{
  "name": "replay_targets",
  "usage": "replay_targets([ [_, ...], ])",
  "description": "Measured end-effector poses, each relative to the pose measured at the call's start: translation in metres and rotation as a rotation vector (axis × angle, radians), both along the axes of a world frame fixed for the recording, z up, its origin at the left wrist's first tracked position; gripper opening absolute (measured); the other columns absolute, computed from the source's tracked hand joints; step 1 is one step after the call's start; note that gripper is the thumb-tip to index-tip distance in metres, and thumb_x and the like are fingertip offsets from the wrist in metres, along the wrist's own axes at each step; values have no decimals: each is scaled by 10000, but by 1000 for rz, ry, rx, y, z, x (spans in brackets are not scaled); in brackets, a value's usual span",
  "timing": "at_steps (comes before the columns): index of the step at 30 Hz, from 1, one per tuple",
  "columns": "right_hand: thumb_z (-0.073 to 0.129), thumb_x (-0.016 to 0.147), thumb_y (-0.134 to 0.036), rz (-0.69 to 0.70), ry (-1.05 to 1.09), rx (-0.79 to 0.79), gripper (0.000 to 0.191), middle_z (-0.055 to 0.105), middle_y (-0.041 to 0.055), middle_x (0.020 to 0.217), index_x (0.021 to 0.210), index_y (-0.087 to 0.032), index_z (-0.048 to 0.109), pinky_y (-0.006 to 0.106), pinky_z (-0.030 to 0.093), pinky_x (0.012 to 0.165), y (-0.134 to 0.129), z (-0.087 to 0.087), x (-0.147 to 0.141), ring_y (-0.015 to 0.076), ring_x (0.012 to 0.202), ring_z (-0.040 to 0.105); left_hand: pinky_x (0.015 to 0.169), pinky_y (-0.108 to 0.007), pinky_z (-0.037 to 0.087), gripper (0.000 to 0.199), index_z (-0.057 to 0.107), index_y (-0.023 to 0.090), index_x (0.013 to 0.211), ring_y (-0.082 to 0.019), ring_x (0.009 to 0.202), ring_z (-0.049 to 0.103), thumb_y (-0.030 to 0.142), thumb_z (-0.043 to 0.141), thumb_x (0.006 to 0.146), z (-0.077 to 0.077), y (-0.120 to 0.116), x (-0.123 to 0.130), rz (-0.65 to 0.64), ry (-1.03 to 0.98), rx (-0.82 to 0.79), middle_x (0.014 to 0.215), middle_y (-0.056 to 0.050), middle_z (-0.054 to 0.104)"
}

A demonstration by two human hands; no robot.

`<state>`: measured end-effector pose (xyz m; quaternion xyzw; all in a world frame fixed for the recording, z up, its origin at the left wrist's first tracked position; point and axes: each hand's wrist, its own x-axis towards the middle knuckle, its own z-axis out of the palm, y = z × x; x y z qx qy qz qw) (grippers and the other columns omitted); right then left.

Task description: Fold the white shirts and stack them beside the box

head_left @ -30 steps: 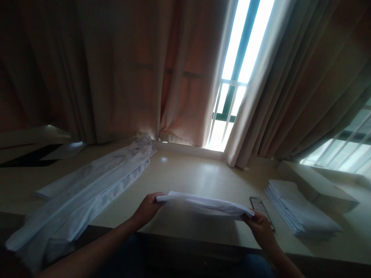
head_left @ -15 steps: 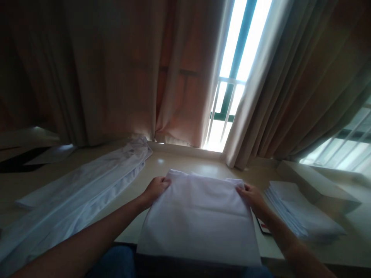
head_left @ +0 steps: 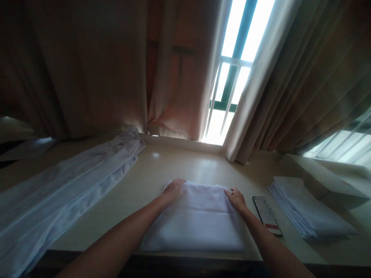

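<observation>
A folded white cloth [head_left: 204,224] lies flat on the table near its front edge. My left hand [head_left: 174,188] rests on its far left corner, palm down with the fingers stretched out. At the far right corner is my right hand [head_left: 236,199], touching the cloth's edge with thumb and fingers slightly apart. Faint crease lines cross the upper face of the cloth.
Long white fabric [head_left: 87,173] lies bunched along the left side of the table [head_left: 162,162]. To the right are a phone [head_left: 268,218], a stack of folded white cloths [head_left: 310,204] and a pale box [head_left: 324,177]. Curtains [head_left: 179,96] hang behind.
The cloth, held up by both far corners before, now lies down on the table. My left hand has moved right onto its top, and my right hand has loosened at the edge.
</observation>
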<state>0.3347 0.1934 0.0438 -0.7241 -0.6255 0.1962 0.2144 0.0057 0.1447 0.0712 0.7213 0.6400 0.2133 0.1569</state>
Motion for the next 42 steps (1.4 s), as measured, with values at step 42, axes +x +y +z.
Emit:
replay_targets([
  [42,506,748,-482,-5,431,219,298,547,-13,630,699,-189,538,245,350,559,40,-10,0,146,608,477,766,-248,442,233,717,256,899,-171,895,633,387,569,776,-8,75,44,53,-3,-138,950,-27,719],
])
